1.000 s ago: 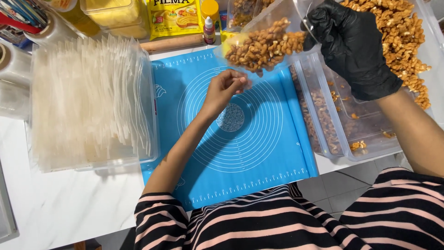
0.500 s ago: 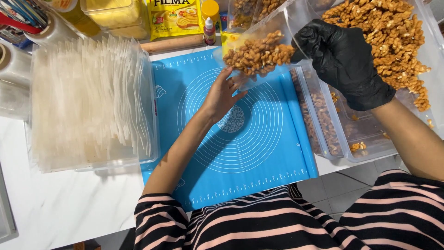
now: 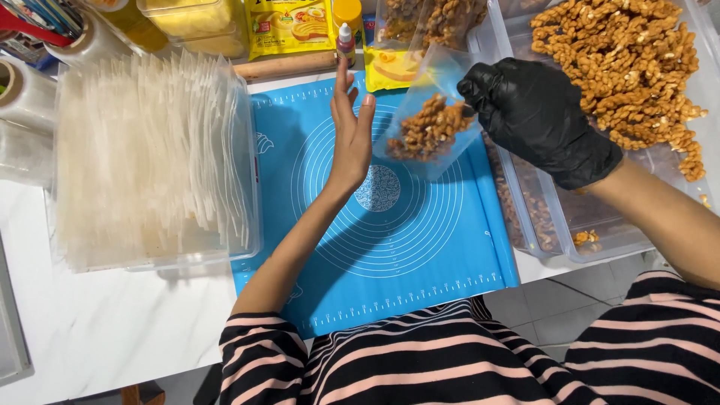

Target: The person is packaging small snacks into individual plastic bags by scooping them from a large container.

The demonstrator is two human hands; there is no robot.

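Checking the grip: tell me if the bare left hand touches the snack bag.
Apart. The head view shows blue mat between the open left hand and the clear bag held by the gloved right hand.

Tray (image 3: 679, 161) of twisted snacks: cut off by top and right edges. Right hand (image 3: 544, 116): fingertips hidden behind bag (image 3: 427, 124), grip not readable. Bag mouth blurred; open or sealed, cannot tell. Lower bin (image 3: 536, 217): contents partly hidden under glove. Tape roll (image 3: 19, 94) cut by left edge. Bottle (image 3: 346, 41) label too small.
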